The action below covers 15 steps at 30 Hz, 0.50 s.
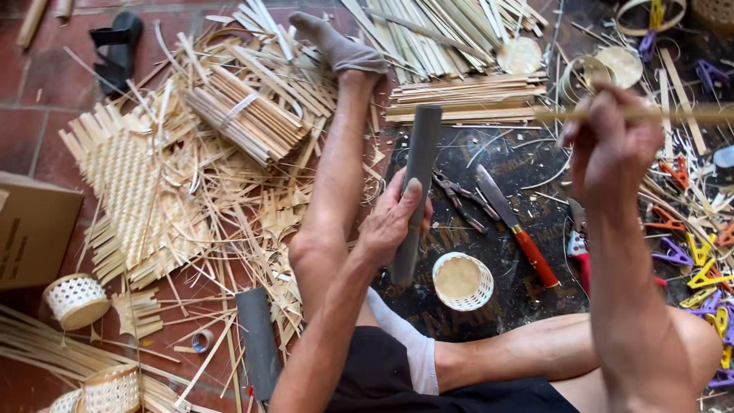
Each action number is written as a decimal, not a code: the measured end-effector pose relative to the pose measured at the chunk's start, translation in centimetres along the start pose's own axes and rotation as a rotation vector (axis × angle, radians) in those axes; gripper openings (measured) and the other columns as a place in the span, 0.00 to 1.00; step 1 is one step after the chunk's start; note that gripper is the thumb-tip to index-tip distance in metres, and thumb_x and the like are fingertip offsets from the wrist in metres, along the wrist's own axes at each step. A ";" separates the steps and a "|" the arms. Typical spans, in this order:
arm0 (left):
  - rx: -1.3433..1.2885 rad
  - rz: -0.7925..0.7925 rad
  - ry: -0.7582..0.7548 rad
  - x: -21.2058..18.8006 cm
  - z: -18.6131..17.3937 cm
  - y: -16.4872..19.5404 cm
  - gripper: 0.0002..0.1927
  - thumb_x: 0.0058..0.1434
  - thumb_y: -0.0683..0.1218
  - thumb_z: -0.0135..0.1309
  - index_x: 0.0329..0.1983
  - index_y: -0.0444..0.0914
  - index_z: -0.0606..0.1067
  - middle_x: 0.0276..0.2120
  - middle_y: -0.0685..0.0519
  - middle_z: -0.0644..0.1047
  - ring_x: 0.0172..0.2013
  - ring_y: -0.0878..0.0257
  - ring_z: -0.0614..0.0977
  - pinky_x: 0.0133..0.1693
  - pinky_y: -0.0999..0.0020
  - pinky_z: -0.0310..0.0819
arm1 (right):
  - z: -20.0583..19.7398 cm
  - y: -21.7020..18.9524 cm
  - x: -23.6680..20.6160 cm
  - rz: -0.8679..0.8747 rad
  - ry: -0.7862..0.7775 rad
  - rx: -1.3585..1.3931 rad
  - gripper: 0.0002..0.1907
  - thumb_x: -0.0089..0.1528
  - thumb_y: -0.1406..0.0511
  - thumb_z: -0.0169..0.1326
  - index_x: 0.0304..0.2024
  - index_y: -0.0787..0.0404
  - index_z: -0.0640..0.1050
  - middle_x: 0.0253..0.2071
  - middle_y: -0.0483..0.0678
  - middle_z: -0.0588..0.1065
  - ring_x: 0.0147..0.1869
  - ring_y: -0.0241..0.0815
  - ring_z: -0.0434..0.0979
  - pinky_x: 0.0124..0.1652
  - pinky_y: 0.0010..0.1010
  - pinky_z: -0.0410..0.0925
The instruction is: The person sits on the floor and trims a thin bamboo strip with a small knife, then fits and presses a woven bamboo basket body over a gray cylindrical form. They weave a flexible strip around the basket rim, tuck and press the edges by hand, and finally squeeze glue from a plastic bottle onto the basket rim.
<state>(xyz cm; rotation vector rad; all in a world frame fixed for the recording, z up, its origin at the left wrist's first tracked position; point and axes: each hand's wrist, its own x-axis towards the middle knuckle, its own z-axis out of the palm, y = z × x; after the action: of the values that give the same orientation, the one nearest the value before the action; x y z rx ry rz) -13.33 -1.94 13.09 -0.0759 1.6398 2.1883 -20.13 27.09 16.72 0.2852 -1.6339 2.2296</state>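
Over dark mat: left hand [394, 218] grips grey tube [417, 191]; right hand [612, 138] raised, pinching bamboo strip [688, 113].

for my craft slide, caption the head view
Seated person's left hand grips grey tube, right hand lifts thin bamboo strip.

A brown cardboard box [32, 229], rectangular and plain, is seen at the left edge on the red tiled floor [30, 99]. A black printed sheet [527, 222] with faded lettering is spread under the tools.
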 end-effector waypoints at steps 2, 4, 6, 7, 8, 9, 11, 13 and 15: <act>-0.234 0.012 -0.007 -2.4 0.9 -0.2 0.25 0.68 0.58 0.52 0.63 0.41 0.67 0.32 0.53 0.75 0.29 0.67 0.79 0.31 0.70 0.76 | 2.4 -1.3 -5.5 0.048 -0.001 0.236 0.09 0.76 0.71 0.54 0.54 0.74 0.76 0.39 0.57 0.76 0.38 0.42 0.81 0.39 0.33 0.77; -0.179 0.110 -0.084 -4.5 2.2 -0.2 0.27 0.69 0.56 0.55 0.62 0.35 0.68 0.40 0.53 0.78 0.35 0.67 0.80 0.39 0.71 0.77 | 4.8 -2.1 -10.2 0.124 0.003 0.388 0.08 0.74 0.71 0.56 0.50 0.74 0.76 0.40 0.60 0.78 0.39 0.46 0.82 0.41 0.35 0.78; -0.114 0.207 -0.108 -6.2 3.6 0.1 0.29 0.69 0.56 0.57 0.63 0.32 0.68 0.44 0.53 0.79 0.38 0.68 0.79 0.42 0.72 0.77 | 6.7 -2.7 -13.1 0.159 0.032 0.404 0.09 0.72 0.71 0.57 0.50 0.74 0.77 0.41 0.61 0.78 0.40 0.49 0.83 0.44 0.38 0.78; -0.078 0.246 -0.083 -7.3 4.4 0.1 0.31 0.68 0.57 0.57 0.64 0.31 0.68 0.44 0.54 0.79 0.38 0.69 0.79 0.41 0.73 0.76 | 7.5 -3.2 -14.5 0.175 0.056 0.379 0.10 0.71 0.70 0.57 0.50 0.73 0.77 0.42 0.61 0.78 0.42 0.50 0.83 0.46 0.40 0.78; -0.040 0.292 -0.060 -8.0 5.0 0.3 0.32 0.68 0.58 0.57 0.65 0.31 0.67 0.43 0.54 0.79 0.38 0.70 0.78 0.40 0.73 0.75 | 8.0 -3.5 -15.5 0.183 0.075 0.355 0.10 0.70 0.70 0.57 0.51 0.72 0.76 0.43 0.61 0.79 0.44 0.51 0.83 0.49 0.43 0.78; -0.056 0.325 -0.032 -8.5 5.5 0.5 0.33 0.68 0.59 0.56 0.66 0.32 0.67 0.43 0.55 0.78 0.38 0.71 0.78 0.41 0.74 0.75 | 8.5 -3.8 -16.0 0.152 0.081 0.355 0.10 0.71 0.70 0.57 0.51 0.72 0.77 0.42 0.61 0.79 0.43 0.51 0.83 0.49 0.42 0.78; -0.091 0.372 0.026 -9.8 6.4 0.5 0.35 0.68 0.62 0.54 0.68 0.34 0.67 0.42 0.57 0.78 0.38 0.72 0.78 0.42 0.76 0.75 | 9.2 -4.4 -17.3 0.106 0.106 0.350 0.09 0.72 0.69 0.57 0.50 0.73 0.77 0.41 0.62 0.79 0.42 0.51 0.84 0.48 0.40 0.79; -0.091 0.350 0.078 -10.2 6.8 0.5 0.33 0.69 0.63 0.53 0.62 0.31 0.72 0.38 0.57 0.78 0.35 0.72 0.77 0.39 0.77 0.74 | 9.7 -4.7 -18.4 0.094 0.105 0.320 0.09 0.71 0.70 0.58 0.50 0.72 0.77 0.43 0.61 0.79 0.43 0.49 0.84 0.50 0.41 0.79; -0.073 0.312 0.114 -10.7 7.0 0.1 0.33 0.69 0.64 0.52 0.58 0.31 0.75 0.34 0.56 0.77 0.33 0.73 0.77 0.36 0.77 0.73 | 10.2 -4.9 -19.4 0.082 0.110 0.265 0.08 0.71 0.71 0.58 0.50 0.72 0.77 0.44 0.60 0.79 0.43 0.48 0.83 0.50 0.39 0.78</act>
<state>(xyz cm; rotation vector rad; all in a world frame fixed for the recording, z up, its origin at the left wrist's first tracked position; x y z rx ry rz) -2.24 1.51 18.37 0.0387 1.7310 2.5180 -0.88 15.49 17.02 0.1620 -1.3168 2.4780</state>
